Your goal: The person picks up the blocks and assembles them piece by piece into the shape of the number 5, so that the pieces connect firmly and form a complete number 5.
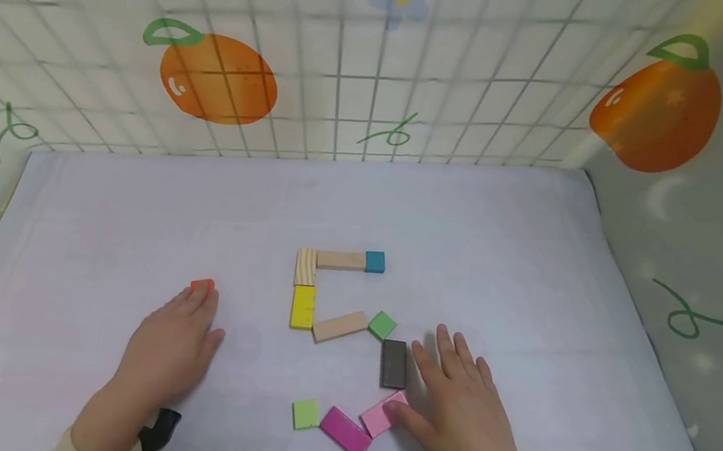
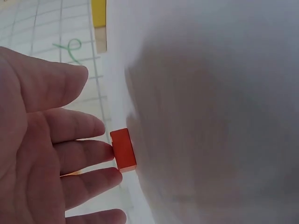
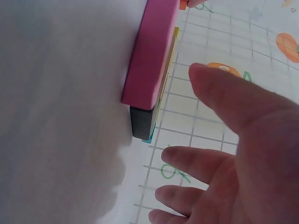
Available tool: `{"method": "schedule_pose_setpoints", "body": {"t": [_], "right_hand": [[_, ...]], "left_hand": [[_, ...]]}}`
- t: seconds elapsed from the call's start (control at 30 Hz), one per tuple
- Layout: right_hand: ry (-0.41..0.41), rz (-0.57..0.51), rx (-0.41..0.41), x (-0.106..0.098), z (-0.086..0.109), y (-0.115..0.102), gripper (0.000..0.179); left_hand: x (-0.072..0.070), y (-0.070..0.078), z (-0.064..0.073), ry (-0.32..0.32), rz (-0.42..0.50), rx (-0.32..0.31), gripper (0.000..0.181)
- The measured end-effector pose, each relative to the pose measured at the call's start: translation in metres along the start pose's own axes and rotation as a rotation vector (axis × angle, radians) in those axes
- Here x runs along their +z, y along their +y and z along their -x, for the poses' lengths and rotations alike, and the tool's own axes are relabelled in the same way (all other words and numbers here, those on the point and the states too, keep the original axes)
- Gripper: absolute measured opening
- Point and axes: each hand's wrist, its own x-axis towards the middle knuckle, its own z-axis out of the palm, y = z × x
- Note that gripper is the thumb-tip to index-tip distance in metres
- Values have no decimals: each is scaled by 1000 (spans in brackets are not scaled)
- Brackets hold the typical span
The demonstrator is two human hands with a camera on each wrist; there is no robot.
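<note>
My left hand (image 1: 170,341) reaches forward with straight fingers, their tips at a small orange-red block (image 2: 124,149) on the white cloth. In the left wrist view the fingertips meet one side of that block and the thumb stays apart from it. My right hand (image 1: 464,405) is spread low over the cloth. Its thumb tip overlaps a pink block (image 1: 376,420) in the head view, and its index finger lies just right of a dark grey block (image 1: 393,364). A magenta block (image 1: 345,432) and a lime block (image 1: 305,414) continue the line leftward.
Farther along the curving row lie a green block (image 1: 382,325), a plain wooden block (image 1: 340,327), a yellow block (image 1: 303,307), a striped wooden block (image 1: 306,266), another wooden block (image 1: 341,260) and a blue block (image 1: 375,262). A patterned grid curtain (image 1: 296,101) rises behind the cloth.
</note>
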Motion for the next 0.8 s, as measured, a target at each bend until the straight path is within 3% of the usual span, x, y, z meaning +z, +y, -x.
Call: {"method": "schedule_pose_setpoints", "body": {"t": [0.33,0.63,0.8], "right_hand": [[1,3,-1,0,2,0,90],[1,-2,4,-1,4,0,92],[1,-10,4,-1,5,0,91]], "left_hand": [[2,22,4,-58,-27,48,63],[-2,41,6,-140,-13,39,65],[-6,50,10,-119,-6,100,55]]}}
